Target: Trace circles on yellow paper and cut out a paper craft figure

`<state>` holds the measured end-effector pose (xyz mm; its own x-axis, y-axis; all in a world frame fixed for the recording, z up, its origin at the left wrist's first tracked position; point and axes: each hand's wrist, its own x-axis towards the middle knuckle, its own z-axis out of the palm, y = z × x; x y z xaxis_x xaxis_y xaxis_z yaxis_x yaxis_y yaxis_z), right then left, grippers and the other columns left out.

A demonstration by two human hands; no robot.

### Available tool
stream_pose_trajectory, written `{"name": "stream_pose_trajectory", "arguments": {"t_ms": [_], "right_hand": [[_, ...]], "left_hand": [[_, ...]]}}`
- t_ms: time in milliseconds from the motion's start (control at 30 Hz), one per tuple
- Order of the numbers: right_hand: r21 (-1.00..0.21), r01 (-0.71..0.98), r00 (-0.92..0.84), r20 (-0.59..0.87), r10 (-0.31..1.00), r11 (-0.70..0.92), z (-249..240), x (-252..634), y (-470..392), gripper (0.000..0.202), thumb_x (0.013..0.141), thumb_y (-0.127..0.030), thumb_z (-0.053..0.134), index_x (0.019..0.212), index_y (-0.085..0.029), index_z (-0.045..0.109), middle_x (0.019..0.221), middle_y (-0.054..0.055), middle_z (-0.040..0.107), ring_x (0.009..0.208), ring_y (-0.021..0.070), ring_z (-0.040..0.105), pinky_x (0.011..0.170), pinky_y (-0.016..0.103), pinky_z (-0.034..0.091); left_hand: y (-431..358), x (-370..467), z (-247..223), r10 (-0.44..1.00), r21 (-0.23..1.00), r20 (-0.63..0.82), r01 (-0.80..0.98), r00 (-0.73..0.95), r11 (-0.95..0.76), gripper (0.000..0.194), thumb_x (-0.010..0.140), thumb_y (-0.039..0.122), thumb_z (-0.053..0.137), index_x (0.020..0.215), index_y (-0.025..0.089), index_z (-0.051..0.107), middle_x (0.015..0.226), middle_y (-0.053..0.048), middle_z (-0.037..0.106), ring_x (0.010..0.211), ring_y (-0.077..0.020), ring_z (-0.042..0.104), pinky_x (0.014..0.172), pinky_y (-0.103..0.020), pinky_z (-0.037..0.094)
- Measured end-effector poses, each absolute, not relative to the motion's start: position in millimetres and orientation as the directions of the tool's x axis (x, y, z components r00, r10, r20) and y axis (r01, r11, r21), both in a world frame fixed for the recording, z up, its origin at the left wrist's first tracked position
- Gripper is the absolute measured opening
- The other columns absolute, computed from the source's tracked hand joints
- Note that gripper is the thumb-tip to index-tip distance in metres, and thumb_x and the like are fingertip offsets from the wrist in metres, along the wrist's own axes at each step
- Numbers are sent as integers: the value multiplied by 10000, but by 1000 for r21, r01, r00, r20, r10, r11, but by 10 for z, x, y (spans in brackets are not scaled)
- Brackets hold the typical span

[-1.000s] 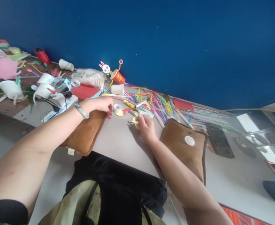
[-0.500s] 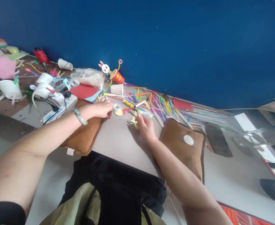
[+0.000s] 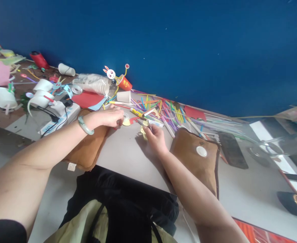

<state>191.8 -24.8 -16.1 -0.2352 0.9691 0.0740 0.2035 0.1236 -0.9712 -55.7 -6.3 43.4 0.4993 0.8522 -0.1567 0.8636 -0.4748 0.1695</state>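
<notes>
My left hand [image 3: 115,117], a jade-coloured bangle on its wrist, is low over the table beside the left brown cushion. Its fingers are curled down at the edge of a white tape roll [image 3: 125,115], which they partly cover; what they pinch is hidden. A bit of red shows under the fingertips. In my right hand [image 3: 155,137] is a pair of scissors [image 3: 141,123], blades pointing left. Pale yellow paper cutouts [image 3: 142,132] lie beneath them. Between the hands are a yellow cutout [image 3: 126,122], a red paper piece [image 3: 134,119] and a yellow marker [image 3: 136,112].
Brown cushions lie left [image 3: 89,148] and right [image 3: 192,152]. Colourful straws [image 3: 167,113] spread along the blue wall. A rabbit-decorated red cup [image 3: 124,83], stacked paper cups [image 3: 97,86], a power strip [image 3: 59,119] and a dark phone-like slab [image 3: 232,150] stand or lie around.
The view has shifted slightly, so things sit a little further left. My left hand has moved right, over part of the tape roll. My right hand still holds the scissors.
</notes>
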Motion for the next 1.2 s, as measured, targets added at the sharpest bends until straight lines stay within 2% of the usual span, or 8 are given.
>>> {"name": "stream_pose_trajectory", "arguments": {"t_ms": [167, 333, 400, 533, 667, 800, 1033, 1200], "right_hand": [[-955, 249, -233, 100, 967, 159, -180, 1907, -239, 295, 840, -432, 610, 677, -201, 525, 587, -42, 457, 575, 116, 401, 573, 272, 327], [-949, 254, -242, 126, 962, 188, -174, 1897, -235, 290, 811, -429, 619, 653, -201, 535, 584, -39, 449, 577, 117, 382, 575, 277, 328], [-956, 235, -250, 115, 961, 175, -157, 1896, -245, 266, 788, -418, 641, 661, -199, 557, 594, -35, 460, 578, 117, 382, 571, 276, 336], [-975, 185, -274, 68, 959, 122, -119, 1902, -280, 226, 769, -409, 671, 733, -190, 627, 599, -32, 483, 551, 110, 376, 536, 269, 323], [-989, 119, -262, 58, 963, 92, -89, 1915, -303, 258, 777, -436, 690, 814, -185, 641, 578, -48, 460, 519, 94, 345, 499, 253, 294], [-995, 64, -212, 61, 975, 76, -106, 1925, -289, 282, 776, -448, 700, 857, -189, 624, 573, -61, 447, 504, 86, 336, 478, 237, 277], [-985, 109, -168, 111, 979, 131, -170, 1927, -240, 231, 797, -421, 672, 808, -197, 618, 611, -32, 489, 546, 110, 379, 501, 254, 307], [-993, 98, -129, 57, 990, 69, -157, 1926, -232, 209, 808, -398, 653, 786, -198, 599, 613, -39, 488, 541, 105, 383, 504, 253, 317]], "left_hand": [[-116, -622, 350, 858, 99, -192, 879, 476, -466, 97, 713, 113, 609, 670, 179, 666, 869, -94, 647, 858, -252, 536, 878, -388, 343], [-124, -671, 307, 877, 149, -167, 891, 450, -429, 54, 730, 177, 648, 678, 176, 664, 849, -86, 630, 853, -245, 554, 857, -367, 380], [-119, -633, 309, 883, 287, -161, 877, 441, -386, 30, 708, 200, 674, 688, 181, 686, 829, -64, 655, 824, -225, 582, 819, -341, 407], [-139, -361, 309, 901, 761, -132, 625, 413, -175, 144, 712, 306, 716, 775, 182, 751, 814, -32, 729, 759, -186, 642, 717, -294, 455], [-182, 28, 251, 973, 935, -20, 349, 229, -63, 192, 695, 327, 759, 779, 154, 748, 776, -42, 740, 747, -178, 650, 713, -300, 473], [-191, 241, 145, 996, 985, -27, 170, 90, 11, 180, 678, 307, 771, 742, 144, 730, 769, -48, 730, 758, -170, 644, 754, -307, 471], [-163, 238, -31, 998, 993, -32, 114, 58, 25, 181, 677, 317, 760, 734, 147, 732, 727, -31, 701, 732, -159, 609, 722, -297, 444], [-62, 99, 5, 999, 997, 45, 70, -2, -45, 210, 716, 333, 755, 830, 158, 739, 782, -27, 707, 715, -137, 601, 693, -272, 462]]}}
